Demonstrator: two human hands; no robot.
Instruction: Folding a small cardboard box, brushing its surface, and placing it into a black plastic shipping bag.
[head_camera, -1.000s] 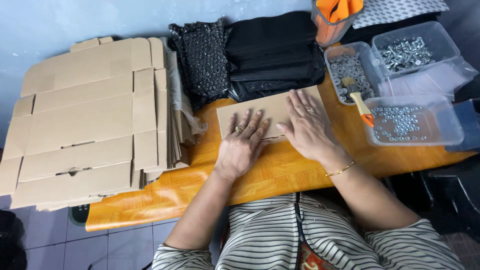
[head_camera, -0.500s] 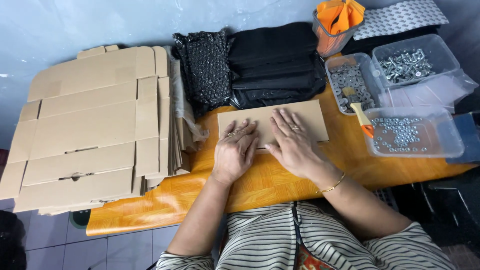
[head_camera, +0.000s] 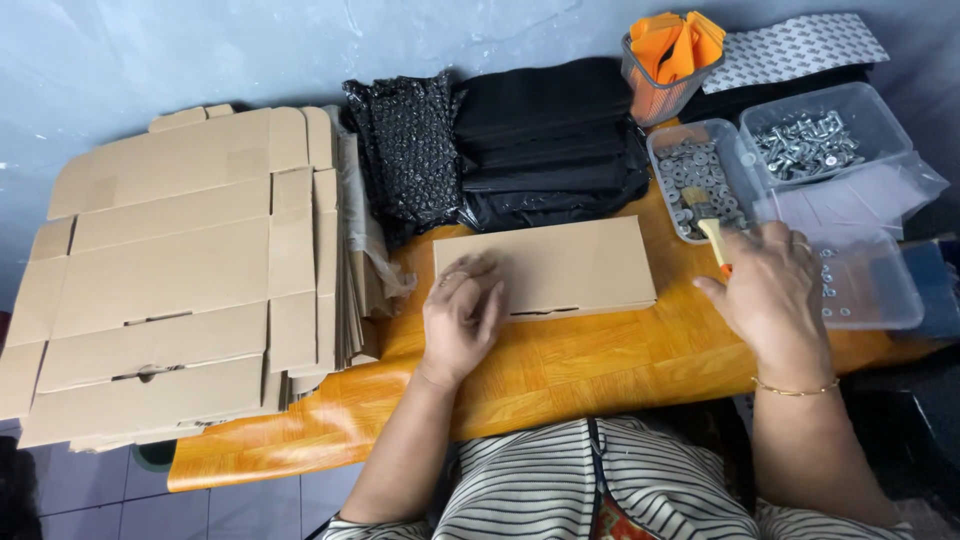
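The left hand (head_camera: 462, 318) is lying flat, fingers spread and gripping nothing, pressing on the near left corner of a closed flat cardboard box (head_camera: 545, 266). The box is lying on the orange surface (head_camera: 560, 365), straight in front of the person.

The right hand (head_camera: 775, 290) is no longer resting on the box. Half a second ago both hands were pressing the lid; now the right one is out at the right side, hovering over a clear tub (head_camera: 865, 280) and just beside the orange handle of a small brush (head_camera: 708, 222). Its fingers are curling loosely and holding nothing. The box is looking shut, and only the left hand is steadying it.

The tub under the right hand is holding a few small metal pieces scattered on its bottom. Behind it, a second clear tub (head_camera: 700, 178) is holding grey washers, with the brush head resting in them. Further right, a third tub (head_camera: 815, 135) is holding shiny bolts. An orange mesh cup (head_camera: 665, 65) at the back is holding folded orange pieces.

Behind the box, black bags (head_camera: 550, 145) and black bubble wrap (head_camera: 405, 150) are lying stacked. To the left, a pile of flat unfolded cartons (head_camera: 170, 270) is hanging over the edge of the surface.
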